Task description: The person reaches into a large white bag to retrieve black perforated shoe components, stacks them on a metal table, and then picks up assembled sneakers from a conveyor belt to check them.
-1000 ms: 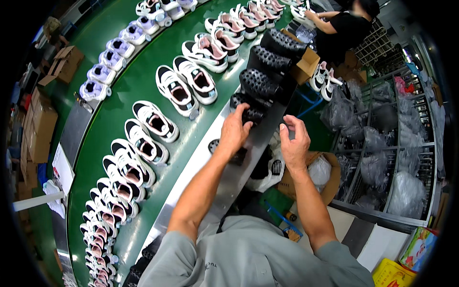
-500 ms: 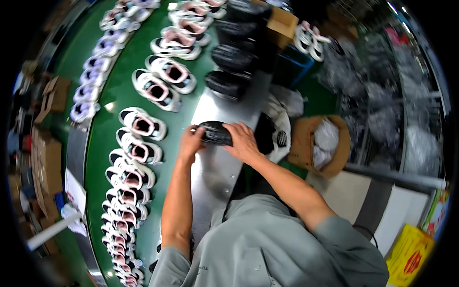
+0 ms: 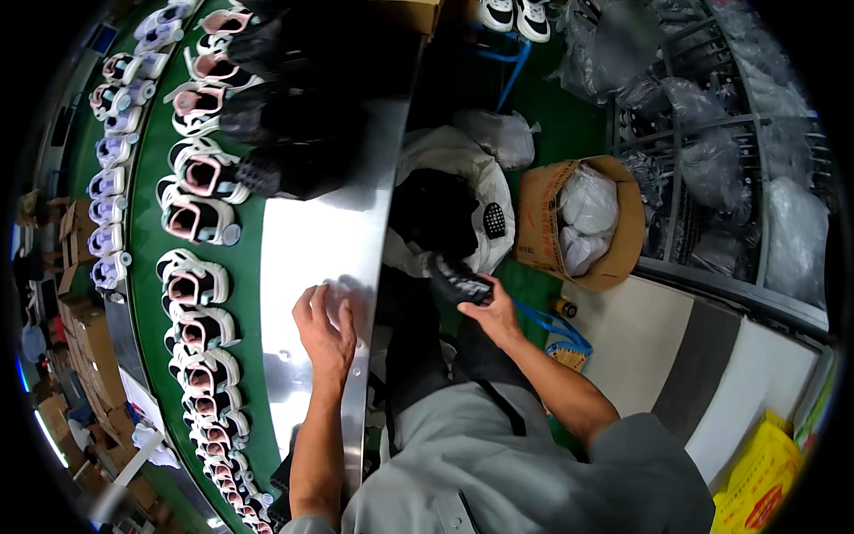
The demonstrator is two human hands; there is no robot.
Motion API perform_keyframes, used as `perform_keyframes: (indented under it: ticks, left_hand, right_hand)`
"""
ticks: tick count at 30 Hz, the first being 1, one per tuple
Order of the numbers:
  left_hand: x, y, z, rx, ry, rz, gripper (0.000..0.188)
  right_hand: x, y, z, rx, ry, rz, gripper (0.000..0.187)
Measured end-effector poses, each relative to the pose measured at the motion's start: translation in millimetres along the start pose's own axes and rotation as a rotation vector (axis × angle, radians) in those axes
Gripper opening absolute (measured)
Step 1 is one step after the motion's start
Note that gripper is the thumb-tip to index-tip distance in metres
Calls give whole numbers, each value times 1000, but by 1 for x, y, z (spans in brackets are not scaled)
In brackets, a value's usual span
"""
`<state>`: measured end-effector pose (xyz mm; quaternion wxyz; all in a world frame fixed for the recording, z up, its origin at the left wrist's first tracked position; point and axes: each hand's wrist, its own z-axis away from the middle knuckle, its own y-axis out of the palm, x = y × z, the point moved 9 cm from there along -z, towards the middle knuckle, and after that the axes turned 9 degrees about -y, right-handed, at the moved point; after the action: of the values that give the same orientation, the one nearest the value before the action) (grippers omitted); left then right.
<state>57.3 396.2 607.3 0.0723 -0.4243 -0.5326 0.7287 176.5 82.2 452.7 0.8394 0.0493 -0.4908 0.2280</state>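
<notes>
In my right hand (image 3: 495,313) is a black shoe-shaped piece (image 3: 461,283) with pale markings, pinched at one end between thumb and fingers. It hangs in the air over the near rim of a white sack (image 3: 498,178), whose inside looks dark with black contents. My left hand (image 3: 326,336) rests on or just above the bare metal tabletop (image 3: 298,240), fingers apart and holding nothing. Farther up that tabletop sits a stack of similar black pieces (image 3: 294,165), partly blurred and dark.
Left of the metal strip, pink-lined white sneakers (image 3: 196,221) line a green surface, with a row of lilac shoes (image 3: 108,211) beyond. A cardboard box (image 3: 541,222) of white bundles stands right of the sack. Shelves (image 3: 676,142) hold plastic-wrapped goods. A yellow bag (image 3: 761,476) lies lower right.
The black piece has left the tabletop, where both hands held it, and is now over the sack in my right hand alone. My left hand has let go. The view has swung right.
</notes>
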Motion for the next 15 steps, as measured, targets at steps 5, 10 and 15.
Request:
perform_keyframes:
  ticks: [5,10,15]
  left_hand:
    - [15,53,27,-75,38,-278,63]
    - [13,51,23,-97,39,-147,64]
    - [13,55,21,-60,2,-216,70]
  right_hand:
    - [-139,-51,-85,-194,130,105,77]
    - [-197,-40,-179,-157,245,189,74]
    - [-235,-57,-255,-234,253,390,75]
